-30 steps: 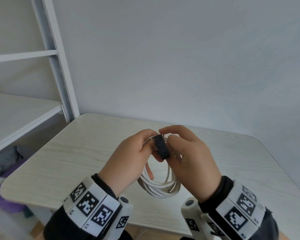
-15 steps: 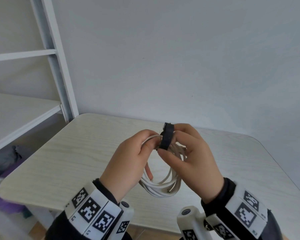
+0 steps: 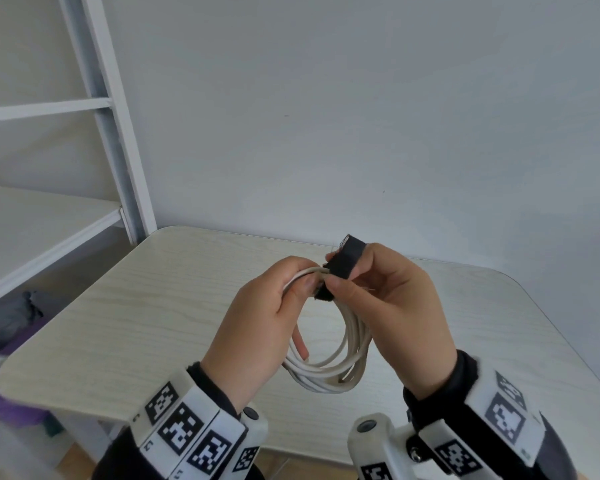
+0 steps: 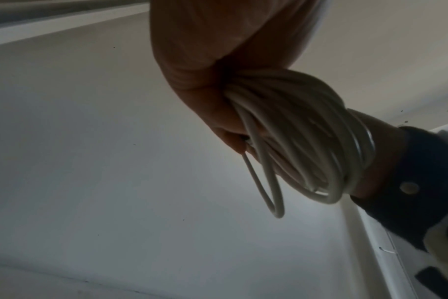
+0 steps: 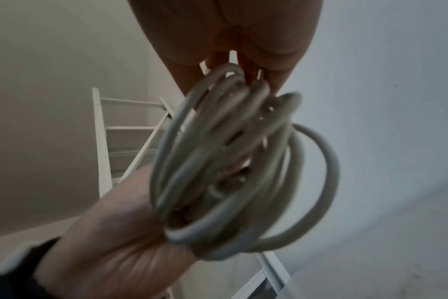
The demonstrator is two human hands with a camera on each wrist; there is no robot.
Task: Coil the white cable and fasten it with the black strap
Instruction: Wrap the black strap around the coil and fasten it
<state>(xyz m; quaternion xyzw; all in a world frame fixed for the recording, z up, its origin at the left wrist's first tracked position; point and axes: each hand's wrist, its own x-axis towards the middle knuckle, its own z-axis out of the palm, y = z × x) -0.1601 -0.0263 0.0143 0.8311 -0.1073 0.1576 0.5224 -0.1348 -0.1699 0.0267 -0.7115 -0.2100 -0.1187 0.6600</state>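
Left hand (image 3: 257, 327) holds the coiled white cable (image 3: 329, 372) above the bench (image 3: 146, 306), thumb & fingers (image 3: 305, 282) clamped on the top of the coil; loops hang down btwn both hands. Right hand (image 3: 399, 313) pinches the black strap (image 3: 343, 265) at the coil's top, thumb & forefinger closed on it, strap end sticking up. Strap sits against the cable strands w/ the left thumb just beside it.

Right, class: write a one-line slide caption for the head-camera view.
Left hand grips the coiled white cable above the table while the right hand pinches the black strap at its top.
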